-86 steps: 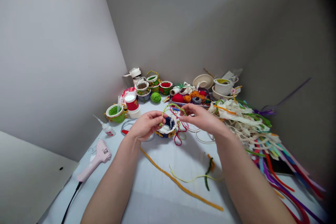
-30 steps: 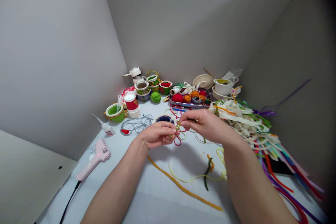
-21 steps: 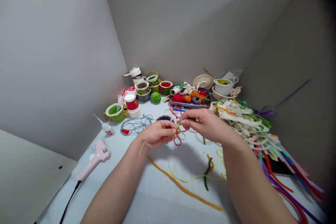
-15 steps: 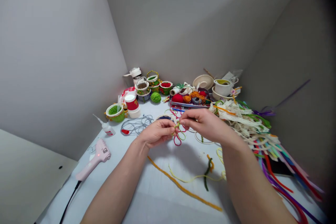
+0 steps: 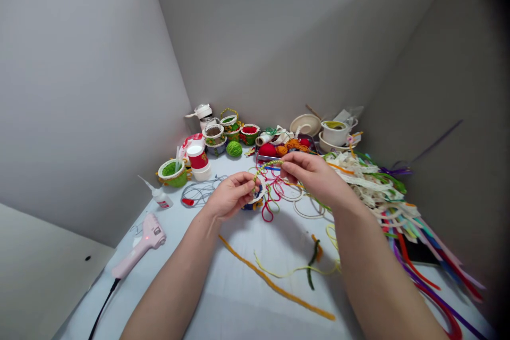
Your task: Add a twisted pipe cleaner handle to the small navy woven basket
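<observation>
Between my hands runs a twisted yellow-green cord [image 5: 266, 166], bowed upward in a short arc. My left hand [image 5: 235, 194] pinches its left end between thumb and fingers. The right end sits in the closed fingertips of my right hand [image 5: 305, 171], a little higher. Behind and below my left hand stands a small blue basket [image 5: 252, 205] with a white rim, partly hidden by the fingers. Loops of crimson yarn [image 5: 268, 213] lie on the table just right of the basket, with light green strands among them.
A pink glue gun [image 5: 139, 247] and a glue bottle [image 5: 161, 197] lie at left. Small decorated baskets [image 5: 215, 135] and a green yarn ball [image 5: 234, 149] stand at the back. Ribbons and lace [image 5: 370, 186] are heaped at right. An orange pipe cleaner [image 5: 274, 284] lies in front.
My hands have moved apart, the right one up and rightward, and the cord now shows stretched between them. More of the blue basket is visible. The view has shifted slightly.
</observation>
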Available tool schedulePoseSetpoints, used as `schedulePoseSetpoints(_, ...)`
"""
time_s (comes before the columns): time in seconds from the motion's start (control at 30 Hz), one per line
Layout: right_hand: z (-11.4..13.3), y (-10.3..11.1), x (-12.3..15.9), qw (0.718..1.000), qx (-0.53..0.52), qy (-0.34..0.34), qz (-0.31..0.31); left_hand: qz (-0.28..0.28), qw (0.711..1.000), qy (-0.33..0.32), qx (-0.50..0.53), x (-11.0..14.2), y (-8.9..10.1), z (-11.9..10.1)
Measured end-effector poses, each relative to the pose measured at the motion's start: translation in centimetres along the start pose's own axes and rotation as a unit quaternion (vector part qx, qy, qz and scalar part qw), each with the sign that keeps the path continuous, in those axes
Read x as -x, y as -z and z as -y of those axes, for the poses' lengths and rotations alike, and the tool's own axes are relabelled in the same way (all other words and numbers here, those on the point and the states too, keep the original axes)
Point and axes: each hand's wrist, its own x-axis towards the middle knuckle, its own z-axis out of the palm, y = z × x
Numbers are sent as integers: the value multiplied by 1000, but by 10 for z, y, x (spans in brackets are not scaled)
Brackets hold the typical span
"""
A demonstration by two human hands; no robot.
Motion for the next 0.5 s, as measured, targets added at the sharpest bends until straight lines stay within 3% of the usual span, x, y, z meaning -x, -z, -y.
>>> schedulePoseSetpoints(0.13, -3, -3, -3, 999, -21, -15, -34, 24, 999, 17, -45, 1, -1, -3)
schedulePoseSetpoints(0.33, -12, -18, -9, 983, -174, -19, -62, 25, 995, 8, -100, 3, -3, -3)
schedulePoseSetpoints(0.4, -11, -20, -9, 984, -167, -27, -58, 43, 992, 10, -121, 5, 1, -6)
schedulePoseSetpoints(0.5, -3, -20, -5, 996, -70, -34, -38, 99, 987, 2, -126, 10, 12, -15)
